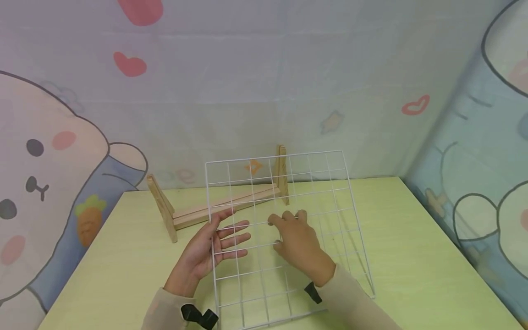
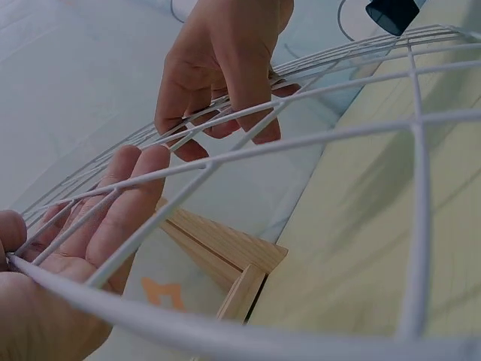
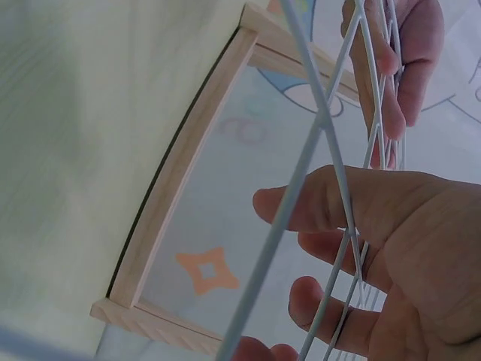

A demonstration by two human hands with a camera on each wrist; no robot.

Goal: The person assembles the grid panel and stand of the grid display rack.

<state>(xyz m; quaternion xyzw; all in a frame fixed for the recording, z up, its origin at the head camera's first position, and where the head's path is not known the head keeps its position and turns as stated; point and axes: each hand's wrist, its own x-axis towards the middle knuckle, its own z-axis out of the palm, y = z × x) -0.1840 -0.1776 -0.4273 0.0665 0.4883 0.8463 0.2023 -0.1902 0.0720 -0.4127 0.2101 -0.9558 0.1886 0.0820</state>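
Observation:
A white wire grid panel (image 1: 358, 224) stands tilted over the table between both hands. My left hand (image 1: 202, 254) holds its left edge, the thumb hooked over the edge wire and the fingers spread out behind the mesh, as the left wrist view shows. On the panel's middle, my right hand (image 1: 300, 245) grips the wires, its bent fingers passing through the openings. Behind the panel lies a wooden stand (image 1: 189, 219), a long bar with an upright at each end. The right wrist view shows this wooden frame (image 3: 183, 165) beyond the wires.
The pale yellow-green table (image 1: 420, 247) reaches back to a cloth backdrop (image 1: 255, 68) printed with hearts and cartoon animals. A similar printed cloth (image 1: 462, 151) hangs along the right side. Black straps (image 1: 200, 316) with devices sit at the wrists.

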